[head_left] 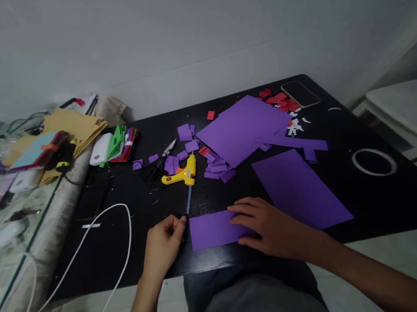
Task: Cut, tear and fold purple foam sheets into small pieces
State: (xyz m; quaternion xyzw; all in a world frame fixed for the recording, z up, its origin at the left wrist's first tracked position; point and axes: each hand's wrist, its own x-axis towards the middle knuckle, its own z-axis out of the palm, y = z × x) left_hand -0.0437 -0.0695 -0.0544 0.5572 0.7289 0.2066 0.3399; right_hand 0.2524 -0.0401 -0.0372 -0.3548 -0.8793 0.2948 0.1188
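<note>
A small purple paper rectangle [211,229] lies at the near edge of the black table [401,197]. My right hand [269,226] rests flat on its right end, fingers stretched out. My left hand [163,244] is curled at the sheet's left edge, fingertips pinched on something small and dark I cannot make out. A yellow glue gun [185,173] lies just beyond, its thin cord running toward my left hand.
A larger purple sheet [299,188] lies to the right, another [244,128] behind it. Purple scraps [216,168], black scissors [156,168], red scraps [279,100], a phone [299,93], a white ring [373,161] and a white cable [97,235] are about. Folders are stacked at left.
</note>
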